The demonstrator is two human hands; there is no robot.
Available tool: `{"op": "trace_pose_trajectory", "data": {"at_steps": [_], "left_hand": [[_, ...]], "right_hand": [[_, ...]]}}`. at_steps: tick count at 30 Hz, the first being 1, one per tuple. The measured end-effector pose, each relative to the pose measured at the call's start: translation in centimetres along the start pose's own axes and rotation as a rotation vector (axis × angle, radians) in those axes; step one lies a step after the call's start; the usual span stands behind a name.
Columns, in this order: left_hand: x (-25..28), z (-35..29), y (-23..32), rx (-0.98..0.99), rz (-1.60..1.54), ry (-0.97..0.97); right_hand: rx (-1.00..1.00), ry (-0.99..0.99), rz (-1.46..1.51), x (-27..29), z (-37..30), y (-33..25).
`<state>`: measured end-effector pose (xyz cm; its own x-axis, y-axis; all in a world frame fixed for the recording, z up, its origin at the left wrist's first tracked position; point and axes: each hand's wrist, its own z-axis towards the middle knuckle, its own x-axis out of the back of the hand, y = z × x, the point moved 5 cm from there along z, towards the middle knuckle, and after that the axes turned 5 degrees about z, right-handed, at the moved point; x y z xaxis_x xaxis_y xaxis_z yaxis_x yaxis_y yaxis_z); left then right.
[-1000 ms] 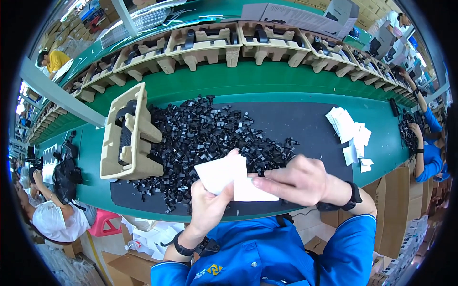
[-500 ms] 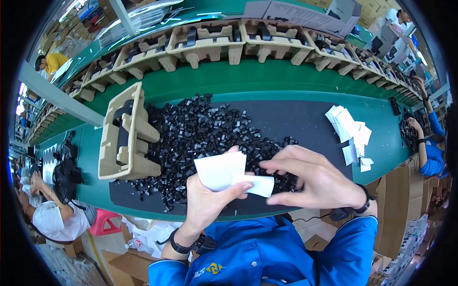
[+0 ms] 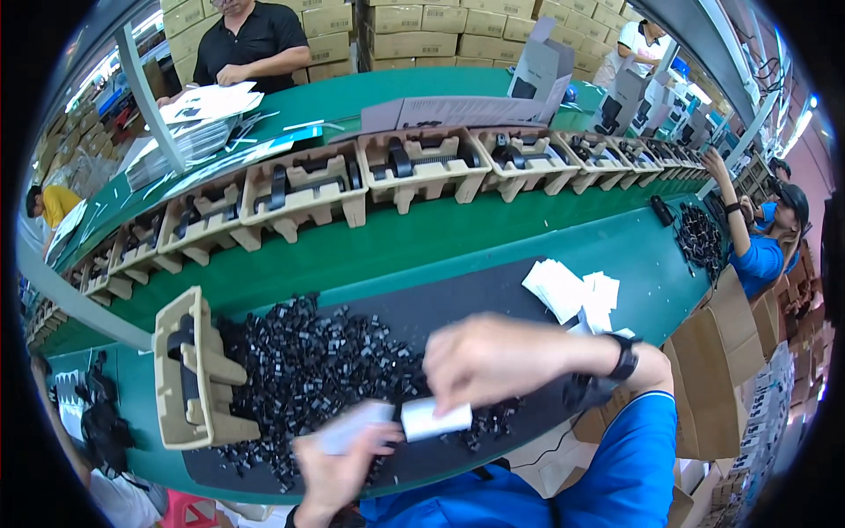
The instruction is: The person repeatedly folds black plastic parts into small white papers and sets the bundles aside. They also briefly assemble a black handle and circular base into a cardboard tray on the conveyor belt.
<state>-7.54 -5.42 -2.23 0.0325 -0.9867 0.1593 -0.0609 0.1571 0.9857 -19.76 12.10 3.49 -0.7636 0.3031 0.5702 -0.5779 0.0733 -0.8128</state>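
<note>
My left hand (image 3: 334, 466), near the front edge of the table, is closed on a small stack of white paper slips (image 3: 354, 428), blurred by motion. Just right of it, my right hand (image 3: 484, 359) pinches one white paper slip (image 3: 437, 420) that looks curled or folded over. The two papers are apart by a narrow gap. Beneath both hands spreads a heap of small black plastic pieces (image 3: 308, 374) on a dark mat (image 3: 458, 304). More white slips (image 3: 563, 289) lie in a loose pile at the mat's right end.
A tan moulded-pulp tray (image 3: 201, 414) holding a black part stands left of the heap. Behind runs a row of similar trays (image 3: 422, 176) with black items. Black cables (image 3: 698, 238) lie far right, near a co-worker (image 3: 766, 251). Another person (image 3: 251, 48) stands across the table.
My right hand has taken one slip away from the stack in my left hand. The view has swung, bringing the person across the table into sight.
</note>
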Motion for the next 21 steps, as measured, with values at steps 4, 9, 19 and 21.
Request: {"op": "trace_pose_trajectory", "data": {"at_steps": [4, 9, 19, 21], "left_hand": [[6.8, -1.1, -3.5, 0.151, -0.148, 0.581], [5.2, -0.4, -2.0, 0.159, -0.017, 0.352], [7.2, -0.4, -1.3, 0.251, 0.043, 0.375], [6.8, -0.3, -1.4, 0.202, 0.035, 0.372]], "right_hand": [[-0.402, 0.840, -0.464, 17.4, -1.4, 9.7], [-0.558, 0.895, -1.079, 22.4, 0.7, 21.1], [-0.939, 0.821, -1.173, 22.1, 2.7, 26.7], [-1.010, 0.685, -1.159, 22.3, 3.0, 26.7]]}}
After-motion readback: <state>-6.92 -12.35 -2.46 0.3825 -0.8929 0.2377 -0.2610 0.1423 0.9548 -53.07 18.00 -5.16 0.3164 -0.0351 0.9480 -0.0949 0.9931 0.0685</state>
